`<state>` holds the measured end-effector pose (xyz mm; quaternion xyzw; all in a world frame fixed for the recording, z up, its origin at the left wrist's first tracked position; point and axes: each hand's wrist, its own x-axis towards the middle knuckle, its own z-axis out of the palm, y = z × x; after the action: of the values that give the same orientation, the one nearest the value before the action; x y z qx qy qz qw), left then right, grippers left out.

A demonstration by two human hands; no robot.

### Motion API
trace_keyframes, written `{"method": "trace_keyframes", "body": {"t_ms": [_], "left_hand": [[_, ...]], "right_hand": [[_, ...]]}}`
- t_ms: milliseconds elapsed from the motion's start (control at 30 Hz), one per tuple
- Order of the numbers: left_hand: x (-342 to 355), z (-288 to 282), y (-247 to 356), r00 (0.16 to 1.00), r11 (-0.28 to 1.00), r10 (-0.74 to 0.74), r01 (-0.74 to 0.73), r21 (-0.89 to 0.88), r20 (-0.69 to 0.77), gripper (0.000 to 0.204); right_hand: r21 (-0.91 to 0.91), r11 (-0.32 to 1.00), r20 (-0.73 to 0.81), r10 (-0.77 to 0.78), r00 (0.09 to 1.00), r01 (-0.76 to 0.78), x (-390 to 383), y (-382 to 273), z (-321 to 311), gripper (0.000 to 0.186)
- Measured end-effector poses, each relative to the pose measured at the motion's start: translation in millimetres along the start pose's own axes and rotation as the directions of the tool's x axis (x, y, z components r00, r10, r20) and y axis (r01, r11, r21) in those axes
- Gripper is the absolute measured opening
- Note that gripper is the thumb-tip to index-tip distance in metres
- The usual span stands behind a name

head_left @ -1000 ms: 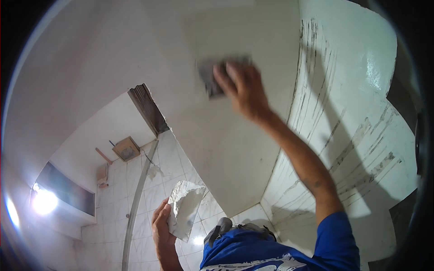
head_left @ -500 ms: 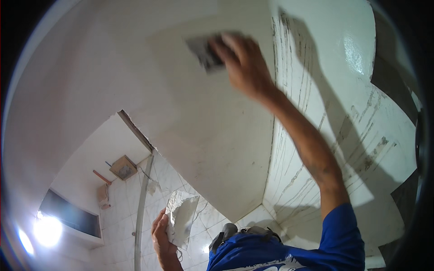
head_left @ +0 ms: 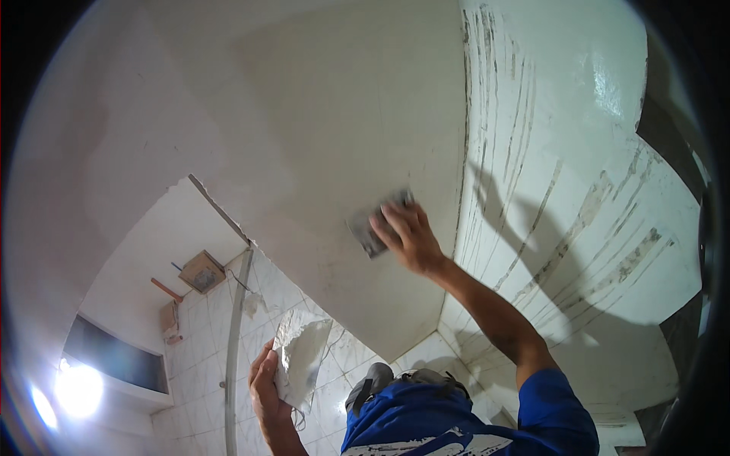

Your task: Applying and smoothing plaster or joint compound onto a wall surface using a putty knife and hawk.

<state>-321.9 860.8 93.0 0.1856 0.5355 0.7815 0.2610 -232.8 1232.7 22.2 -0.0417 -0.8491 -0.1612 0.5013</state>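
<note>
My right hand (head_left: 413, 237) is wrapped round a flat grey rectangular scraper (head_left: 366, 229), which lies against the pale wall (head_left: 327, 114). Its handle is mostly hidden under my fingers. Low in the picture, my left hand (head_left: 268, 389) grips the left edge of a flat plate (head_left: 310, 361). White putty (head_left: 290, 328) with a ragged edge sits along the upper left part of that plate. A broad damp-looking greyish patch covers the wall around and above my right hand.
To the right, a white wall (head_left: 578, 152) bears dark streaks. Past the wall's lower left edge lies a tiled floor (head_left: 209, 334) with a box (head_left: 203, 272) and a long metal strip (head_left: 236, 349). A bright lamp (head_left: 79, 390) shines at the lower left.
My right hand has brought the scraper down the wall from near the top to about mid-height. My left hand keeps its hold on the plate, shifted slightly.
</note>
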Motion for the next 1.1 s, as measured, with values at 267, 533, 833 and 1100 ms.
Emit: {"method": "trace_keyframes", "body": {"t_ms": [267, 533, 833, 1100], "left_hand": [[0.5, -8.5, -6.5, 0.999, 1.000, -0.004, 0.004, 0.014, -0.053, 0.050], [3.6, -6.7, -2.0, 0.997, 1.000, -0.005, 0.005, 0.005, 0.077, 0.051], [-2.8, 1.4, -1.2, 0.999, 0.999, 0.025, -0.023, 0.035, -0.045, 0.051], [-1.2, -9.6, -5.2, 0.999, 1.000, -0.011, 0.010, -0.011, -0.034, 0.049]], "right_hand": [[0.037, 0.997, -0.239, -0.054, 0.969, 0.065, 93.7, 8.3, -69.6, 0.047], [-0.208, 0.973, -0.387, -0.171, 0.906, 0.095, 228.2, -7.4, -62.7, 0.039], [0.147, 0.986, 0.243, -0.108, 0.964, 0.073, -11.6, -68.1, -1.1, 0.043], [-0.242, 0.970, -0.387, -0.113, 0.915, 0.018, 200.0, 92.1, -124.1, 0.055]]}}
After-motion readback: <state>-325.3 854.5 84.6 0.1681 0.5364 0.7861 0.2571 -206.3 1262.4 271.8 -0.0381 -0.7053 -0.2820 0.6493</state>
